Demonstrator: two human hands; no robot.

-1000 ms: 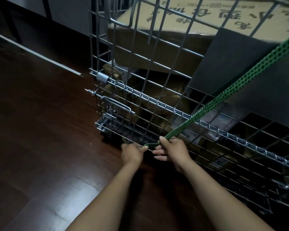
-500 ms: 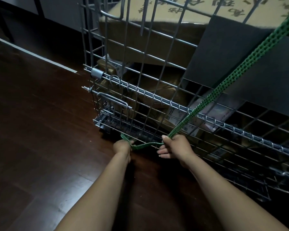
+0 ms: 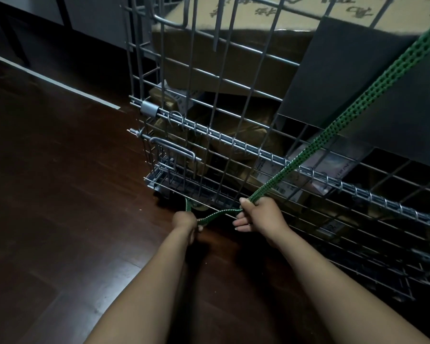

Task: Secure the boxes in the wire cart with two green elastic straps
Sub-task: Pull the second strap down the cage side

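While the fingers (image 3: 243, 201) of the right hand (image 3: 260, 216) were curled shut around the green strap (image 3: 333, 125), two lower fingertips stuck out loose toward the left, just off the cart's bottom rail. The left hand (image 3: 184, 220) was a closed fist on the same strap, low and left of the right hand, just in front of the wire cart (image 3: 233, 140); its fingers faced away from the camera, so how they wrapped the strap could not be told.

Between the two hands a short, slack length of strap sagged in a shallow curve. From the left fist a second short length ran up to the cart's lower edge near a caster; whether it hooked onto the wire there could not be told. From the right hand the strap ran taut, up and to the right across the outside of the cart's mesh wall, leaving view at the upper right.

Inside the cart: a large cardboard box (image 3: 233, 58) with printed characters on its top, a dark flat panel (image 3: 372, 95) leaning to its right, smaller printed packages (image 3: 296, 180) low behind the mesh. A spiral-wire hinge (image 3: 258, 151) ran diagonally across the cart wall. The cart stood on dark wood floor (image 3: 60, 194). Both forearms were bare, reaching in from below.
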